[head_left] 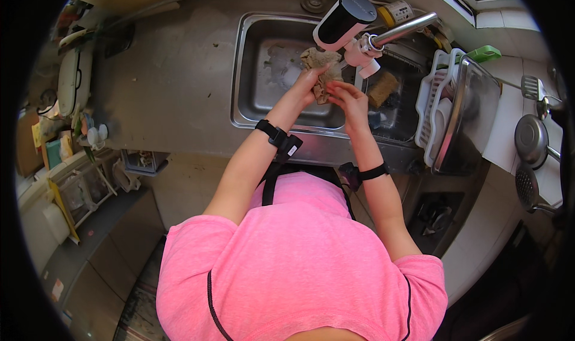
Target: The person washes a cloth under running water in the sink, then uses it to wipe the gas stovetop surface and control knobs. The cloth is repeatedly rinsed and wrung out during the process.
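A crumpled beige cloth (333, 74) hangs over the right part of a stainless steel sink basin (256, 94). My left hand (310, 81) grips it near its middle, the thumb lying on top. At the cloth's lower right side, the fingertips of my right hand (349, 99) touch or pinch its edge; how firmly is unclear. Just above the cloth is a white and black faucet-mounted unit (343, 22), joined to a metal faucet pipe (404, 28). Foamy water and small green scraps lie on the basin floor.
Right of the basin, a brown sponge (382, 89) sits in a second, darker basin with a wire rack. Farther right stands a white dish rack (426, 103) beside a clear-lidded container (476, 116). Utensils and a metal lid (531, 141) hang on the tiled wall. The steel counter (170, 80) extends left.
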A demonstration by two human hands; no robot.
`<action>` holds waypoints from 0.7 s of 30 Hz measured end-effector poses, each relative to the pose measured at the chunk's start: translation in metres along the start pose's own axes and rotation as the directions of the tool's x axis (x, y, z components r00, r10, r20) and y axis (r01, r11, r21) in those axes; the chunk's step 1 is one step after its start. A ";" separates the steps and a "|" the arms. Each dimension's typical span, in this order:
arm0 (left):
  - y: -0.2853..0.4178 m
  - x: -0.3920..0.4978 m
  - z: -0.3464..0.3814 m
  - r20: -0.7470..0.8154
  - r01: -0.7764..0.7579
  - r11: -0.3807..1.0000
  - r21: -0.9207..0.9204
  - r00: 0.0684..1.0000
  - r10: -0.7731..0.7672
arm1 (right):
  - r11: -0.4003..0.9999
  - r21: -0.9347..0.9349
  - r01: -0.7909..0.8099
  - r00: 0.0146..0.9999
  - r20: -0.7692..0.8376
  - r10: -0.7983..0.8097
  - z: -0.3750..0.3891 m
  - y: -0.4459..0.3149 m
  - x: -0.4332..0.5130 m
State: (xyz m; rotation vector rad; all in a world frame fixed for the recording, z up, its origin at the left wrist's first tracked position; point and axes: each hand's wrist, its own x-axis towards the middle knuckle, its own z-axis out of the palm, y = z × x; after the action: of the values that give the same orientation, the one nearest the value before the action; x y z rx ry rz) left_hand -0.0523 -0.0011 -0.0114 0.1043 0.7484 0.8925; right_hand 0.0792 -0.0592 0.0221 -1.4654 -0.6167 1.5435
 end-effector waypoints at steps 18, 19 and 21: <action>0.040 -0.020 -0.036 -0.111 0.154 0.986 0.065 0.983 -0.146 | 0.875 0.393 -0.285 0.953 0.013 0.304 -0.014 0.029 0.084; 0.038 -0.019 -0.040 -0.096 0.166 0.986 0.032 0.982 -0.162 | 0.925 0.328 -0.191 0.978 -0.017 0.208 -0.012 0.027 0.083; 0.033 -0.015 -0.045 -0.063 0.184 0.982 -0.036 0.981 -0.186 | 0.988 0.149 -0.029 0.991 -0.123 0.047 -0.005 0.021 0.078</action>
State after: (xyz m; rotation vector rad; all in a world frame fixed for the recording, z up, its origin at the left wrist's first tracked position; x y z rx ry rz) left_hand -0.1089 -0.0006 -0.0246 -0.0217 0.7924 0.7323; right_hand 0.0862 -0.0036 -0.0361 -1.4560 -0.3940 1.4802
